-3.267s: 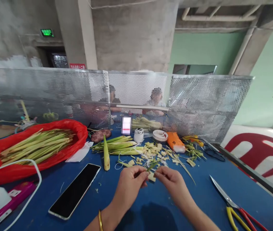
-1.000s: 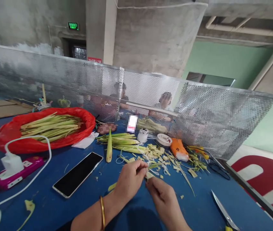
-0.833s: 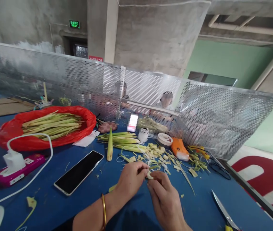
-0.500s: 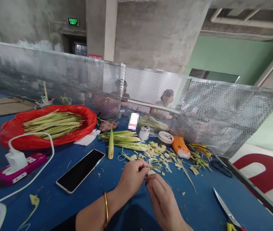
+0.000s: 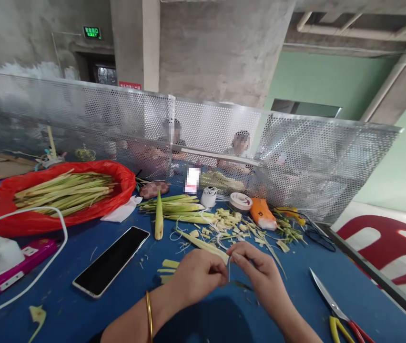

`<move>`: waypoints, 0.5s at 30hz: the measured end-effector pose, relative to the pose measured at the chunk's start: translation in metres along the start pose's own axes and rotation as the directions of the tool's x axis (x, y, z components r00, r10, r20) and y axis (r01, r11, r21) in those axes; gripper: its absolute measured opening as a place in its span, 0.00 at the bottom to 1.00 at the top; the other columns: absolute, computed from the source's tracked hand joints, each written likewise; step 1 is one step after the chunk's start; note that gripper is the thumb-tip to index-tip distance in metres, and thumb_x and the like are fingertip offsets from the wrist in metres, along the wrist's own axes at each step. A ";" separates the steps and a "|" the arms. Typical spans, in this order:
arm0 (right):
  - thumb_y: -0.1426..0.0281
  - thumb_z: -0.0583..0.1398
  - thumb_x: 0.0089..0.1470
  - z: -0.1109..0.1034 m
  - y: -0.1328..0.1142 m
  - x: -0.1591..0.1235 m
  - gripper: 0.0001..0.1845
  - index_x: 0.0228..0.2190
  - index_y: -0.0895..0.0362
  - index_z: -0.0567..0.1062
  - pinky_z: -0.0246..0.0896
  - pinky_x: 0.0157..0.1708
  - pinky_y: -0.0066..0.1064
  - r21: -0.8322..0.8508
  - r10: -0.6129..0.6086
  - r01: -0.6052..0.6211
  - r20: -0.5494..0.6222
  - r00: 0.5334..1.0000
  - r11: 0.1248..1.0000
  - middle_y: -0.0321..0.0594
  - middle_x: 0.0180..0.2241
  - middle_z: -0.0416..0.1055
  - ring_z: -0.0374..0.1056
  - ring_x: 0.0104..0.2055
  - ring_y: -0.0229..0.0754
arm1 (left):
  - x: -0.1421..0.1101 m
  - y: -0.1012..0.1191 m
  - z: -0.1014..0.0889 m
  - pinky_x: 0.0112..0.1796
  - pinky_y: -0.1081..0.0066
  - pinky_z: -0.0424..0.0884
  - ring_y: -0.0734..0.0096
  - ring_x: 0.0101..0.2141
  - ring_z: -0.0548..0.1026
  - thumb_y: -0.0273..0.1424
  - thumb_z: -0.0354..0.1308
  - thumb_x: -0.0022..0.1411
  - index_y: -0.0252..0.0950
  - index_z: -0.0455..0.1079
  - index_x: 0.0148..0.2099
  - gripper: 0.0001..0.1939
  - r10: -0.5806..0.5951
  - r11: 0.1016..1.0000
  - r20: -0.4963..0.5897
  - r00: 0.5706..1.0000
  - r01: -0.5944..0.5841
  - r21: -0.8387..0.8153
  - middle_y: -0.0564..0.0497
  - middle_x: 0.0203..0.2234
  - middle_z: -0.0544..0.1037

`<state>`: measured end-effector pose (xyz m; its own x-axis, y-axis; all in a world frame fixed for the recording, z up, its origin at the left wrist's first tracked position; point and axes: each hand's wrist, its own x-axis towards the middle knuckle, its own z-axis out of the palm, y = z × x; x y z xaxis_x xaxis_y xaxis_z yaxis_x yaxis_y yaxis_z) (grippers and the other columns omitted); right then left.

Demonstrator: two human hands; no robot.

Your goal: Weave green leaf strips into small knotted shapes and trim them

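My left hand (image 5: 201, 275), with a gold bangle at the wrist, is closed low over the blue table. What its curled fingers hold is hidden. My right hand (image 5: 256, 271) is just to its right, thumb and forefinger pinching a thin whitish thread (image 5: 229, 270) that runs down between the hands. A dark green strip (image 5: 241, 285) shows below the thread; whether a hand holds it, I cannot tell. Pale cut leaf strips (image 5: 169, 269) lie left of my left hand. Just behind both hands lies a long pale green stalk (image 5: 208, 246).
Left are a red bag (image 5: 126, 183) of stalks, a purple power strip (image 5: 40, 255) and a phone (image 5: 112, 262). Behind lie green shoots (image 5: 174, 205), scraps (image 5: 228, 219), a tape roll (image 5: 240, 202) and an orange packet (image 5: 262, 213). Scissors (image 5: 337, 309) lie right. People sit behind a perforated metal screen (image 5: 306, 162).
My hands have drawn apart, and a thread now shows between them. The left one has turned knuckles up. Pale strips have come into sight beside it. The view has shifted slightly right.
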<state>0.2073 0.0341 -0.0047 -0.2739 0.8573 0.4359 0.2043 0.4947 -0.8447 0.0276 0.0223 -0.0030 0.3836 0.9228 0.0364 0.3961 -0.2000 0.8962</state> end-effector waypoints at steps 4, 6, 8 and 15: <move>0.57 0.64 0.48 -0.006 0.018 0.008 0.17 0.20 0.58 0.75 0.58 0.30 0.30 0.123 0.263 -0.270 0.067 0.962 0.955 0.39 0.23 0.72 0.65 0.27 0.41 | -0.001 0.008 0.001 0.26 0.74 0.65 0.74 0.21 0.69 0.29 0.60 0.48 0.35 0.73 0.27 0.03 -0.023 0.958 0.168 0.986 0.069 -0.278 0.54 0.20 0.74; 0.57 0.64 0.46 -0.004 0.025 0.009 0.17 0.19 0.58 0.75 0.55 0.26 0.29 0.147 0.342 -0.350 0.079 0.937 0.925 0.36 0.19 0.68 0.60 0.23 0.37 | 0.001 0.009 0.001 0.26 0.74 0.66 0.75 0.20 0.69 0.30 0.60 0.49 0.34 0.71 0.28 0.04 -0.025 0.909 0.088 0.996 0.059 -0.412 0.54 0.20 0.74; 0.58 0.62 0.48 0.002 0.028 0.007 0.17 0.19 0.58 0.73 0.54 0.26 0.29 0.102 0.350 -0.358 0.089 0.932 0.928 0.35 0.18 0.65 0.59 0.22 0.37 | 0.003 0.010 0.000 0.25 0.75 0.66 0.77 0.20 0.68 0.31 0.60 0.50 0.34 0.69 0.30 0.06 -0.056 0.855 -0.047 0.997 0.024 -0.518 0.55 0.20 0.74; 0.70 0.51 0.61 0.031 0.021 -0.015 0.13 0.25 0.55 0.68 0.59 0.31 0.28 -0.385 -0.146 0.179 0.114 0.983 0.905 0.40 0.29 0.68 0.64 0.30 0.39 | 0.008 0.003 -0.003 0.22 0.75 0.67 0.79 0.17 0.66 0.32 0.65 0.48 0.34 0.68 0.32 0.11 -0.358 0.591 -0.184 0.915 0.070 -0.804 0.56 0.20 0.71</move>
<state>0.1865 0.0271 -0.0383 -0.4060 0.7539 0.5165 0.4978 0.6564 -0.5669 0.0297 0.0301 0.0010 0.0558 0.9769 -0.2065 -0.4095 0.2110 0.8876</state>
